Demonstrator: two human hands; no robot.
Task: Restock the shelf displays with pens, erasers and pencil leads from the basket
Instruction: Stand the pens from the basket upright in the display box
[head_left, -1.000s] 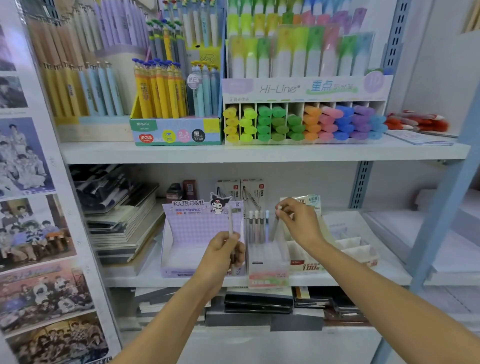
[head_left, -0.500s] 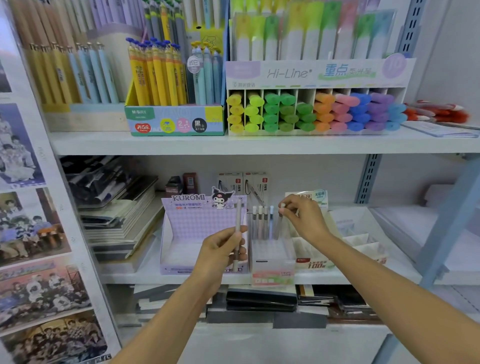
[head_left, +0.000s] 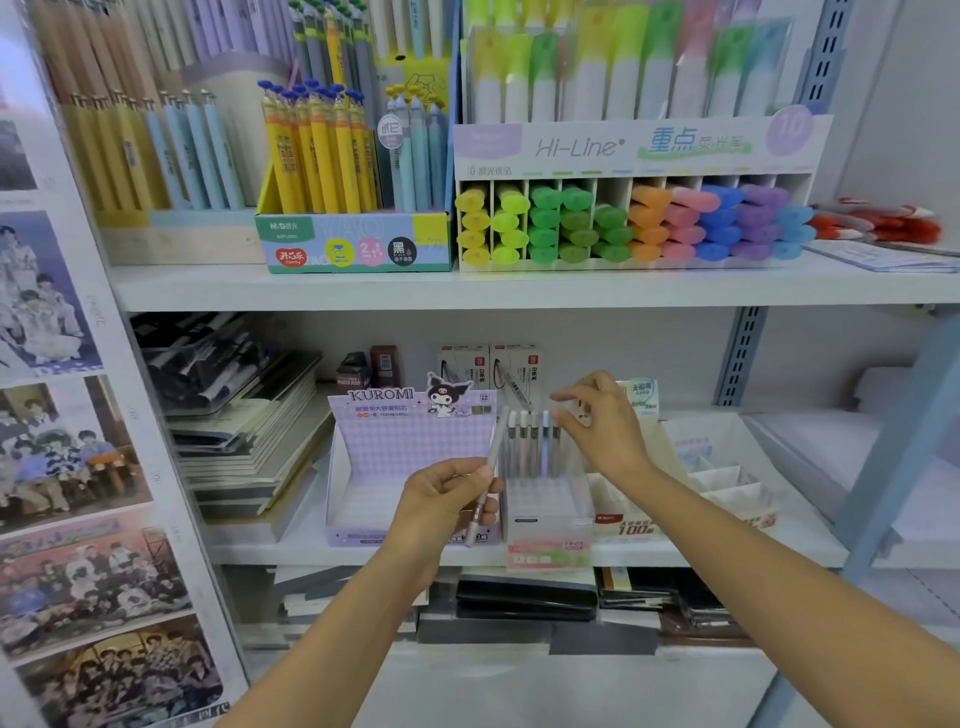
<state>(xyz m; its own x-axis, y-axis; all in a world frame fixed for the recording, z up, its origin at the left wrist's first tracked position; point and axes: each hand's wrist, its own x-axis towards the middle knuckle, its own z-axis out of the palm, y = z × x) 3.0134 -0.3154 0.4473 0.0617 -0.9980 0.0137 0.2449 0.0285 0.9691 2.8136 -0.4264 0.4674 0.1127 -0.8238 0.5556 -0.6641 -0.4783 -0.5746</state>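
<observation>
Pen (head_left: 493, 457) pinched in left hand (head_left: 441, 512) | right hand (head_left: 602, 431) spread, just above boxed pens (head_left: 524, 447)

In the clear box (head_left: 549, 506) the back row is taken by standing pens (head_left: 523, 441); the front part is open from above. The right hand (head_left: 602, 421) hangs over the pens at 1 o'clock. At 9 o'clock the purple box (head_left: 363, 467), just beside, is hollow, but its tall back card closes the rear. The left hand (head_left: 447, 504) with a pen (head_left: 493, 447) stands before the seam. At 3 o'clock comes a white divided box (head_left: 727, 480), then bare shelf (head_left: 810, 525) until the blue post (head_left: 904, 441). At 12 o'clock the upper shelf (head_left: 363, 291) limits the height.
</observation>
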